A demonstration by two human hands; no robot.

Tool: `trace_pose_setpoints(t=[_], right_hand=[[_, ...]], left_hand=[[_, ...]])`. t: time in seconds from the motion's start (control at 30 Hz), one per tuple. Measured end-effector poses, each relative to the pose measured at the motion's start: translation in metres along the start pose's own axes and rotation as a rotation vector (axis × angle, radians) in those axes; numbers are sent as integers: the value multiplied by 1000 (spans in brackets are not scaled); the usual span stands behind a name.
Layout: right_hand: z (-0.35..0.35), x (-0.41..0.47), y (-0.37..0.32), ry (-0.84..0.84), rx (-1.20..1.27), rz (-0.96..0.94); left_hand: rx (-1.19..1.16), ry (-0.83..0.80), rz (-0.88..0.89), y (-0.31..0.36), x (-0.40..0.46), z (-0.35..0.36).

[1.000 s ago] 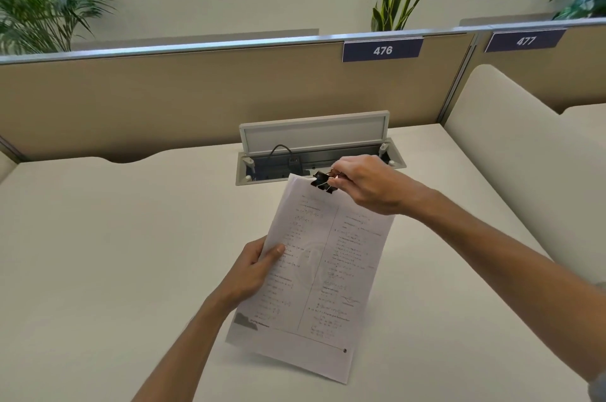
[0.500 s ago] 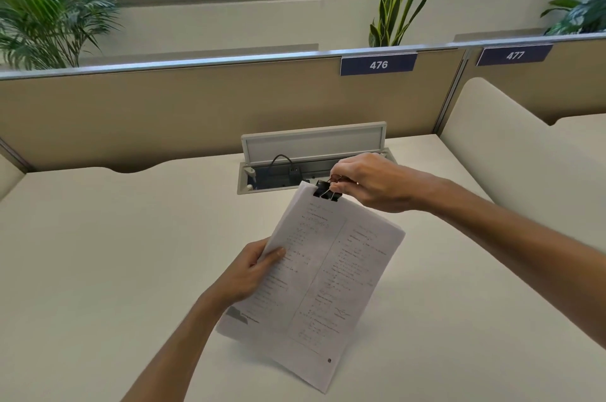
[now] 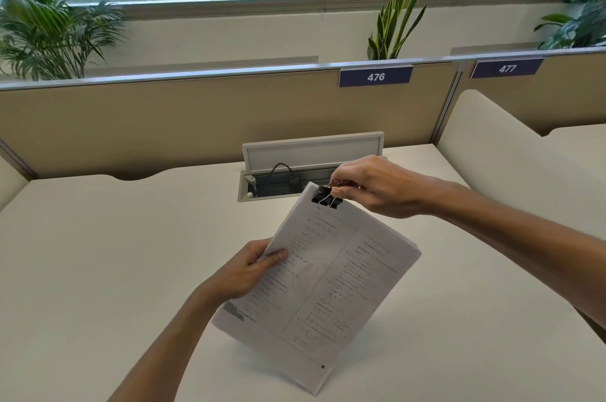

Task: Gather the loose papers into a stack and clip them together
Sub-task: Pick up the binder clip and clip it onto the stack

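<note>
A stack of printed white papers [image 3: 331,287] is held tilted above the desk, its lower corner near the desktop. My left hand [image 3: 244,270] grips the stack's left edge, thumb on the front sheet. A black binder clip [image 3: 326,197] sits on the stack's top corner. My right hand [image 3: 373,185] pinches the clip's wire handles between thumb and fingers. How many sheets make up the stack is not visible.
The cream desk [image 3: 98,254] has an open cable box [image 3: 282,187] with a raised lid just behind the papers. A beige partition [image 3: 196,119] closes the back, and a padded divider [image 3: 511,155] stands at the right. Plants line the window sill beyond.
The view has tilted upward, showing more window. The stack has leaned a little further to the right, and my right hand stays on the clip at its top corner.
</note>
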State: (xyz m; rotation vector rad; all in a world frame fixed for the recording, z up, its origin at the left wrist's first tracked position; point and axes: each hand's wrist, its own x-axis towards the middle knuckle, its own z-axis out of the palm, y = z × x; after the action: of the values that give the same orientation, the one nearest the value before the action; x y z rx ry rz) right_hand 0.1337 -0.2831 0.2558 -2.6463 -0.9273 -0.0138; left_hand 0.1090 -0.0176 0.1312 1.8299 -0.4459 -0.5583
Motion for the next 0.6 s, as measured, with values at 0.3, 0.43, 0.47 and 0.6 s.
trace_pose_setpoints(t=[0.3,0.43,0.47,0.6], right_hand=[[-3,4,0,-54,152,93],[0,4,8,-59,190,165],[1,4,11,-49,214,181],[3,-4,27,1,403,283]], left_hand=[[-11,-20,2,5,1,2],[-25,-10,7,5,0,1],[-34,-5,8,5,-1,1],[-91,77,-14,0,-4,-3]])
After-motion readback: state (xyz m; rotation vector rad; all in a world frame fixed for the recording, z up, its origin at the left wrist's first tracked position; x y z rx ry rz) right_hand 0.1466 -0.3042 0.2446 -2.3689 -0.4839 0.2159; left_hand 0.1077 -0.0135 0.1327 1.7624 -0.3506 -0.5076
